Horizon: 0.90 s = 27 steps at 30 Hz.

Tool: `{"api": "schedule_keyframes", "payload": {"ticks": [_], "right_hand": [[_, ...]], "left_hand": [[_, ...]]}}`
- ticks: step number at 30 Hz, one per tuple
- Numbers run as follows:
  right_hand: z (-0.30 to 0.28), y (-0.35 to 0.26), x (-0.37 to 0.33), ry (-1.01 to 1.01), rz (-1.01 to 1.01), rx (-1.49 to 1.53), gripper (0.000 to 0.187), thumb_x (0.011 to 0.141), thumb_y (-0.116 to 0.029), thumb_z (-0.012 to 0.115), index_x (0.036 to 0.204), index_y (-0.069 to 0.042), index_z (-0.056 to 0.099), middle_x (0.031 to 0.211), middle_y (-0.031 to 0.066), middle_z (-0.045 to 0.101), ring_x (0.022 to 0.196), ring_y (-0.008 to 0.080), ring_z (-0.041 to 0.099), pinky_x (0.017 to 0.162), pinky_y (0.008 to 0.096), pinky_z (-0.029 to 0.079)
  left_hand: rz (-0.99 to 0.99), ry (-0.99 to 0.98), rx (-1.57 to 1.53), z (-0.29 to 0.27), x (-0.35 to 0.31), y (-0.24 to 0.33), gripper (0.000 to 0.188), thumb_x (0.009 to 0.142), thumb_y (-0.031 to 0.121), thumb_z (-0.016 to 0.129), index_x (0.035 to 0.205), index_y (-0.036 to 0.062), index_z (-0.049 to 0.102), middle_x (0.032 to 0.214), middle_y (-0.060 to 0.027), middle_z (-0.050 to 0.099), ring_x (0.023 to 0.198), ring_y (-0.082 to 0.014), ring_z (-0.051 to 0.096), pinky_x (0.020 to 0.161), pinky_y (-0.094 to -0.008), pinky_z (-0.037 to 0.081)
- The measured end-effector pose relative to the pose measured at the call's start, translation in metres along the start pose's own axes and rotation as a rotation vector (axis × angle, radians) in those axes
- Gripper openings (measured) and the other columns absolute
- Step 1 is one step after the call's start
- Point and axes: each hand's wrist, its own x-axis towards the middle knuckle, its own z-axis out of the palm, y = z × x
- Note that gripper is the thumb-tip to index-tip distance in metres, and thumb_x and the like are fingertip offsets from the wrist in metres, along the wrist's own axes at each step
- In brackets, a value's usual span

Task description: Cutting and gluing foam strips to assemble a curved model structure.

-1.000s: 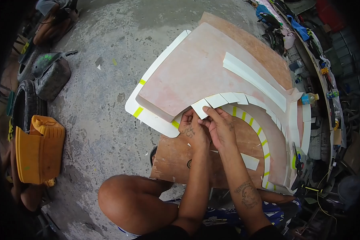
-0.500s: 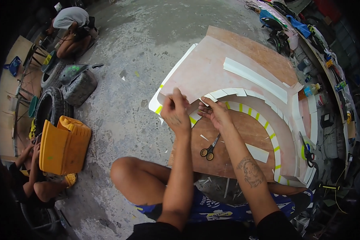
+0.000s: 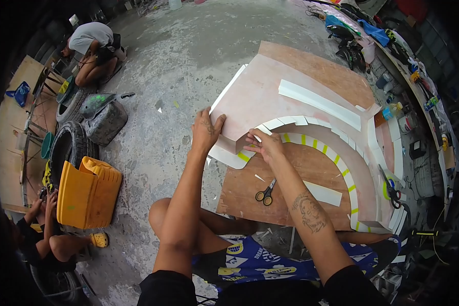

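Note:
A large pinkish fender-shaped panel (image 3: pixel 250 92) lies on a brown wooden board, its curved arch edged with short white pieces and yellow-green marks. My left hand (image 3: pixel 206 131) grips the panel's left edge, thumb on the upper face and fingers over the side. At the left end of the arch, my right hand (image 3: pixel 266 147) pinches a small white piece (image 3: pixel 260 133) against the edge, its other fingers loosely spread. Scissors with dark handles (image 3: pixel 264 197) lie on the board below that hand. A flat white strip (image 3: pixel 322 194) rests inside the arch.
More scissors (image 3: pixel 392 194) lie at the panel's right end. A yellow crate (image 3: pixel 89 194), tyres (image 3: pixel 71 140) and two people, one crouching (image 3: pixel 94 48) and one seated (image 3: pixel 51 224), are to the left. A cluttered bench (image 3: pixel 418 86) with bottles runs along the right.
My left hand has moved left and down from above the arch end onto the panel's left edge. My right hand stays at the arch end, shifted slightly left.

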Motion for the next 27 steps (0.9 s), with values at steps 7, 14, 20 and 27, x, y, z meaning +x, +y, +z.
{"api": "schedule_keyframes", "payload": {"ticks": [7, 14, 20, 27], "right_hand": [[-0.009, -0.002, 0.009, -0.023, -0.019, -0.001, 0.016, 0.079, -0.004, 0.071, 0.088, 0.004, 0.061, 0.089, 0.0149, 0.064, 0.082, 0.0289, 0.066, 0.069, 0.0438, 0.061], [-0.015, -0.003, 0.012, -0.075, -0.039, -0.027, 0.017, 0.078, -0.002, 0.070, 0.092, 0.004, 0.062, 0.090, 0.0152, 0.066, 0.078, 0.0282, 0.068, 0.067, 0.0406, 0.062], [-0.015, -0.005, 0.013, -0.073, -0.049, -0.056, 0.016, 0.079, -0.002, 0.070, 0.092, 0.004, 0.063, 0.090, 0.0147, 0.066, 0.078, 0.0272, 0.068, 0.067, 0.0397, 0.061], [-0.022, -0.004, 0.009, -0.146, 0.000, 0.030, 0.019, 0.080, -0.006, 0.073, 0.093, 0.001, 0.062, 0.093, 0.0144, 0.066, 0.084, 0.0287, 0.068, 0.074, 0.0411, 0.060]], "left_hand": [[-0.448, -0.545, -0.576, -0.002, 0.010, 0.004, 0.063, 0.081, 0.037, 0.067, 0.121, -0.0098, 0.056, 0.103, -0.0316, 0.064, 0.096, -0.0403, 0.065, 0.085, -0.0425, 0.051], [-0.504, -0.597, -0.574, -0.006, 0.014, 0.005, 0.063, 0.079, 0.038, 0.068, 0.120, -0.0083, 0.058, 0.101, -0.0310, 0.064, 0.095, -0.0395, 0.065, 0.084, -0.0419, 0.051], [-0.484, -0.551, -0.568, -0.003, 0.013, 0.004, 0.063, 0.078, 0.039, 0.068, 0.119, -0.0075, 0.059, 0.100, -0.0309, 0.065, 0.094, -0.0395, 0.066, 0.084, -0.0410, 0.051], [-0.426, -0.492, -0.490, -0.001, 0.010, 0.003, 0.056, 0.080, 0.039, 0.068, 0.115, -0.0043, 0.062, 0.089, -0.0240, 0.068, 0.082, -0.0333, 0.068, 0.076, -0.0384, 0.052]]}}
